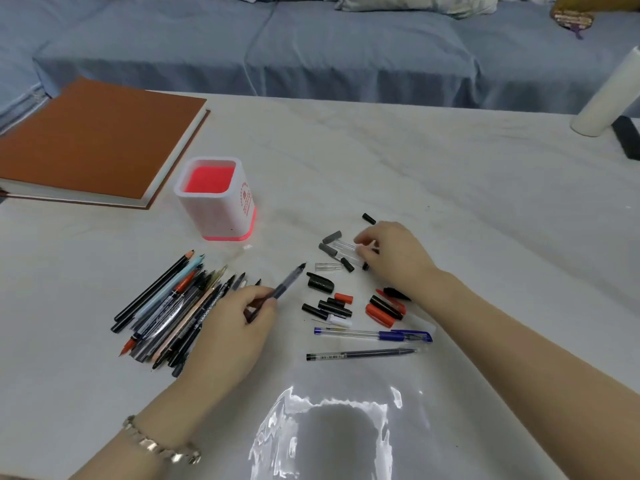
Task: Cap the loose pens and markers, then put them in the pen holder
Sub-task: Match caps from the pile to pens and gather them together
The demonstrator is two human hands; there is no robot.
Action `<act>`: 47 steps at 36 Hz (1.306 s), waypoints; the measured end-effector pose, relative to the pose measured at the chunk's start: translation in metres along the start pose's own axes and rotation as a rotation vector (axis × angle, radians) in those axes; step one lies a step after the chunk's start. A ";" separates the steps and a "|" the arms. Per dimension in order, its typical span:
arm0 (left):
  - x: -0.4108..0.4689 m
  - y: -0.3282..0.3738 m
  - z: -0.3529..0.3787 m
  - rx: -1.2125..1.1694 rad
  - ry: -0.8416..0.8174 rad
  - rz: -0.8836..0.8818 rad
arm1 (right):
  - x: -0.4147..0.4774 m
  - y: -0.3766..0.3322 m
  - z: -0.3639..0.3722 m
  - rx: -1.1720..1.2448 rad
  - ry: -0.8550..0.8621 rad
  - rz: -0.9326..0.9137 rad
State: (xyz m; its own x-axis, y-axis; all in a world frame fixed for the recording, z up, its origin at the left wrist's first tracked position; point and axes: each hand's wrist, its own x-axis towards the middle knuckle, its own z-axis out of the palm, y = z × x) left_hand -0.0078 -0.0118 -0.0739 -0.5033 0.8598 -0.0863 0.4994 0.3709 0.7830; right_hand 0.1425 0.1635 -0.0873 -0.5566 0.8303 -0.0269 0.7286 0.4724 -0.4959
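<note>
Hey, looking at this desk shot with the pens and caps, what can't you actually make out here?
Head view only:
- What the right hand pinches: its fingers cover the caps under it.
- The held pen's rear end: hidden in the left hand's grip.
- Red print on the pen holder: too small to read.
- Lower pens in the pile: buried under others.
- The brown book's left part: cut off by the frame edge.

Red print runs down the pen holder (245, 201), too small to read. White lettering sits on a black pen (207, 308) in the pile, blurred beyond reading. A barcode marks the dark pen (360, 355), digits unclear.
</note>
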 end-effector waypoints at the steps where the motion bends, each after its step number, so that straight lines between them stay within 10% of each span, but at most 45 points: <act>1: 0.000 -0.001 0.000 -0.017 0.003 -0.013 | 0.004 -0.004 0.003 -0.017 -0.019 -0.005; 11: -0.002 -0.003 -0.001 -0.065 -0.032 -0.055 | 0.002 -0.004 0.019 -0.380 -0.016 -0.096; 19: -0.007 0.010 0.005 -0.252 -0.045 -0.057 | -0.054 -0.012 -0.014 0.658 0.100 0.147; 31: -0.025 0.043 0.007 -0.421 -0.233 0.010 | -0.116 -0.014 -0.039 1.559 -0.012 0.333; 47: -0.039 0.041 0.004 -0.299 -0.248 0.044 | -0.128 -0.014 -0.036 1.336 -0.034 0.287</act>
State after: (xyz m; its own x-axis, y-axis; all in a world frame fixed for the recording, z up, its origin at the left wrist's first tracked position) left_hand 0.0351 -0.0286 -0.0408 -0.2815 0.9451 -0.1661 0.2706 0.2443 0.9312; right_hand 0.2173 0.0614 -0.0459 -0.4762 0.8330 -0.2817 -0.1070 -0.3729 -0.9217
